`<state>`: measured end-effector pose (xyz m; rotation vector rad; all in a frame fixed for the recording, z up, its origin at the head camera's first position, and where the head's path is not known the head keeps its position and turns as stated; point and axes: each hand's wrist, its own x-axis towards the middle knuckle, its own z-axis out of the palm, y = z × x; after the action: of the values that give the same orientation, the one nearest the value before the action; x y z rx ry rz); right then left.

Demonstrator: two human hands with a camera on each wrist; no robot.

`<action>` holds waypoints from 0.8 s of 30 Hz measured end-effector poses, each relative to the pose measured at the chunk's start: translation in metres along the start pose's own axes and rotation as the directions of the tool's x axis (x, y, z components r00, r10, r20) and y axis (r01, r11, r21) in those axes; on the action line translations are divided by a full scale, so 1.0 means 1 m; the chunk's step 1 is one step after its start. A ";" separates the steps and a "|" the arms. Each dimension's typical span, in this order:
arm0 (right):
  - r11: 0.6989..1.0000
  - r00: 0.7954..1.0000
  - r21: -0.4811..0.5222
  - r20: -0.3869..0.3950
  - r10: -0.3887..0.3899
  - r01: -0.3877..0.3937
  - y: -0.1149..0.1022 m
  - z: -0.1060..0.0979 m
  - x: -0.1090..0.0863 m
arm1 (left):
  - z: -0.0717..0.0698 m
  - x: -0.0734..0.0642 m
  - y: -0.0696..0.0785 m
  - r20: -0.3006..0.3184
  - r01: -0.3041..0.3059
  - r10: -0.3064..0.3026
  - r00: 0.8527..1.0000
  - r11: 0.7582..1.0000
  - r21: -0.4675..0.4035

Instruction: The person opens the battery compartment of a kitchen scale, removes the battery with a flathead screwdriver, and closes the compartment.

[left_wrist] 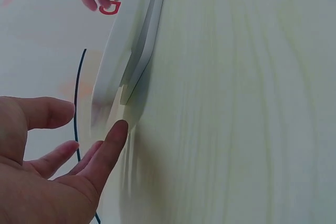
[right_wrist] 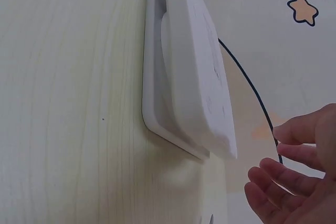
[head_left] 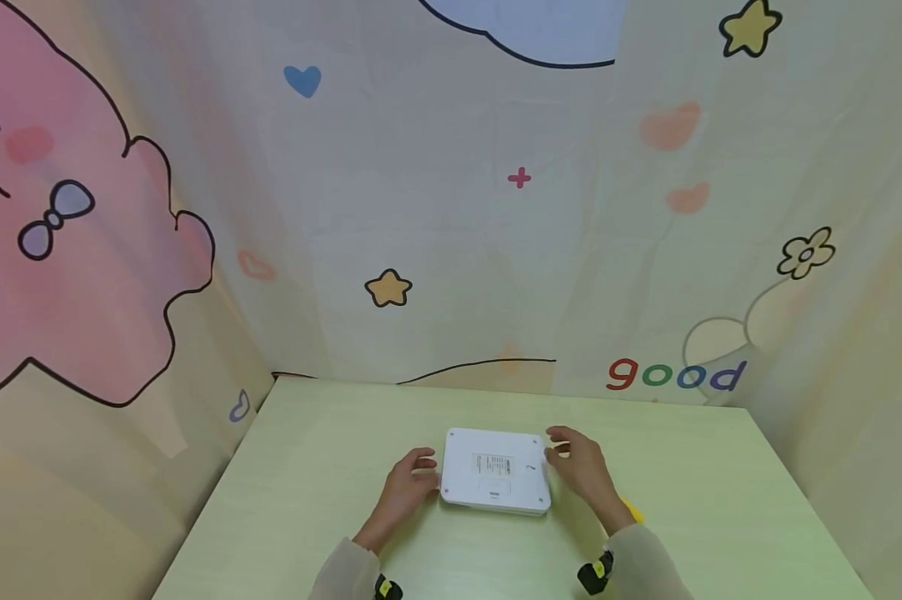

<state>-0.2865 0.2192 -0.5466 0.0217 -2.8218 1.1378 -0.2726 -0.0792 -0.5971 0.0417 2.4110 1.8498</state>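
Observation:
A white flat device [head_left: 496,479], which looks like an upturned kitchen scale, lies on the table with a printed label and corner feet facing up. In both wrist views a thinner plate shows beneath its body. My left hand [head_left: 408,483] is at its left edge with fingers loosely bent; whether a fingertip touches the edge I cannot tell. On the other side, my right hand [head_left: 582,467] is just off the right edge, fingers spread and holding nothing. The right wrist view shows a gap between those fingers [right_wrist: 283,177] and the device.
The pale wood-grain table [head_left: 316,467] meets a printed cloth backdrop [head_left: 451,250] at its rear, with more cloth along both sides. A yellow object [head_left: 633,510] is mostly hidden behind my right forearm. Both wrists wear black straps.

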 end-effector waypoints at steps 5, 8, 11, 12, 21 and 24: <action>0.997 0.997 -0.032 -0.046 -0.068 0.067 -0.009 -0.002 -0.014 | 0.001 0.006 0.001 0.029 0.048 -0.047 0.998 0.997 -0.061; 0.995 0.994 -0.046 -0.053 -0.096 0.093 -0.017 -0.004 -0.023 | 0.001 0.011 0.000 0.057 0.079 -0.072 0.996 0.988 -0.134; 0.990 0.990 -0.065 -0.056 -0.130 0.126 -0.024 -0.004 -0.031 | 0.000 0.014 -0.001 0.078 0.091 -0.078 0.994 0.978 -0.187; 0.987 0.988 -0.076 -0.060 -0.144 0.139 -0.026 -0.003 -0.032 | 0.000 0.014 -0.001 0.082 0.096 -0.082 0.993 0.976 -0.194; 0.957 0.969 -0.181 -0.051 -0.241 0.229 -0.034 0.014 -0.042 | 0.000 0.019 0.000 0.137 0.145 -0.117 0.984 0.965 -0.217; 0.953 0.969 -0.190 -0.022 -0.246 0.237 -0.035 0.020 -0.044 | 0.002 0.020 -0.001 0.148 0.153 -0.123 0.981 0.965 -0.211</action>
<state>-0.2428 0.1794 -0.5411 0.3140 -2.7757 0.8103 -0.2923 -0.0755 -0.5997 -0.0186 2.0521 1.9706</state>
